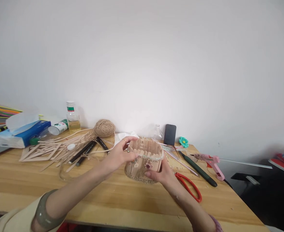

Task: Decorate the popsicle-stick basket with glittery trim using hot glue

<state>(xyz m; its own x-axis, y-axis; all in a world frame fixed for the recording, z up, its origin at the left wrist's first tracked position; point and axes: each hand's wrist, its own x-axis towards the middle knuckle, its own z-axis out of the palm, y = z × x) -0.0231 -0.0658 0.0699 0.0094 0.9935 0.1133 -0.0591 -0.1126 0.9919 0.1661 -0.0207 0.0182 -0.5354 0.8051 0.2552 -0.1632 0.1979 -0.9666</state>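
Head view: both forearms reach forward over the bench [23,180], the left hand [119,154] curled over the near-left rim of the stick-walled basket [144,161], the right hand [162,172] cupping its lower right side. Fingers of both hands grip the basket, held between them just above the bench, upright, mouth opening upward, its long axis running left to right.

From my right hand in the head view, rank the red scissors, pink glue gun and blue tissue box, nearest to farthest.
Measured from the right hand:
1. Red scissors, just to its right on the table.
2. Pink glue gun, farther right near the table edge.
3. Blue tissue box, far left, beyond the wooden sticks.
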